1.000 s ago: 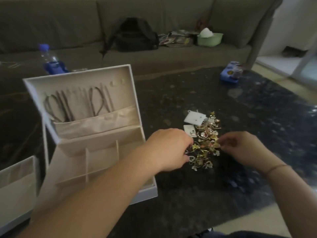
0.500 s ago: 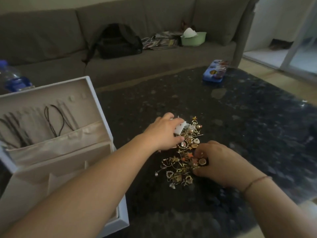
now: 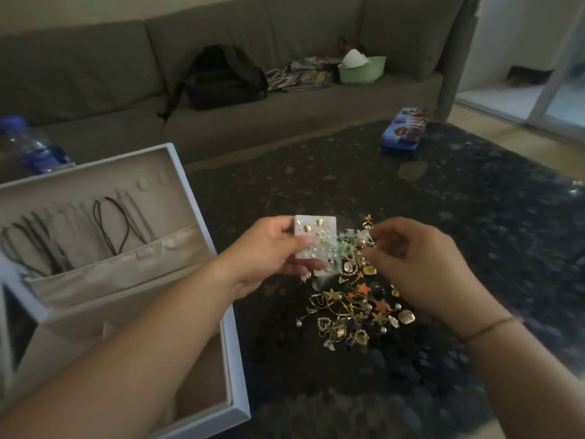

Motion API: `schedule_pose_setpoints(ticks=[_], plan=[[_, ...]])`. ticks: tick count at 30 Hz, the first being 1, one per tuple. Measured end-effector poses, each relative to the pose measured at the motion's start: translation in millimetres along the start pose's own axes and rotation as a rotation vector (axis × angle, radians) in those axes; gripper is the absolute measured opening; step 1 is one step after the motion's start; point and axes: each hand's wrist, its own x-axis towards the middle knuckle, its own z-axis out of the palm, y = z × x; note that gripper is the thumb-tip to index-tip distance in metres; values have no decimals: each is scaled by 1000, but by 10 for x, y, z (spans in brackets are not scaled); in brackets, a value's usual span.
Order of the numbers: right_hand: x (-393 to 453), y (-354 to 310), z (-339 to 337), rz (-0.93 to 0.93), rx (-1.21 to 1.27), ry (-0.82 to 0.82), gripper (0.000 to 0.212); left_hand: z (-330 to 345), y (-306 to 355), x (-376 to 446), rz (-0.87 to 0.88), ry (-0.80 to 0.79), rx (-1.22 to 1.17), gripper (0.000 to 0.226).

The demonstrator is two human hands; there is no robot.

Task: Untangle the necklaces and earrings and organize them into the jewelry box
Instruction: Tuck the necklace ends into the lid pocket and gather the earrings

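Right now my left hand (image 3: 269, 251) pinches a white earring card (image 3: 313, 239), thumb across its lower face and fingers behind, holding it upright with its long axis running up and down, just above the worktop (image 3: 474, 217). Strands trail from the card's right edge into the tangled pile of earrings (image 3: 354, 308), which lies below and right of the card, between my two hands. My right hand (image 3: 421, 264) hovers at the pile's upper right; its fingers are curled toward the tangle, but blur keeps me from telling whether they pinch anything. The open jewelry box (image 3: 202, 198) stands to my left, nearer my left hand, with dark cord necklaces (image 3: 107, 226) already hanging in its lid. I judge the card must come free of the tangle before it can swing left to the box.
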Motion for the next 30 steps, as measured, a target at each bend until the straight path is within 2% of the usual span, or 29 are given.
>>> schedule_pose_setpoints(ticks=[2, 5, 8, 11, 14, 18, 21, 25, 27, 30], plan=[[-14, -102, 50, -27, 150, 19, 26, -32, -17, -115, -1, -52, -35, 24], [-26, -195, 153, -67, 188, -8, 27, -55, -36, -199, 53, -49, 26, 29], [-30, -263, 216, -47, 262, -123, 26, -43, -47, -240, 100, -5, 87, 30], [-46, -313, 253, -41, 216, -250, 41, -51, -74, -266, 116, 42, 124, 27], [-31, -304, 310, -14, 171, -258, 51, -68, -109, -278, 103, 58, 130, 26], [-10, -279, 336, -5, 108, -259, 40, -70, -136, -282, 106, 66, 199, 28], [-17, -242, 336, -7, -15, -187, 33, -76, -154, -270, 113, 114, 263, 26], [-18, -222, 311, -76, -19, -128, 16, -77, -192, -241, 141, 187, 444, 28], [-28, -247, 238, -129, -60, -202, 17, -72, -204, -244, 164, 221, 494, 28], [-91, -297, 184, -182, -158, -482, 21, -74, -182, -287, 174, 254, 407, 27]])
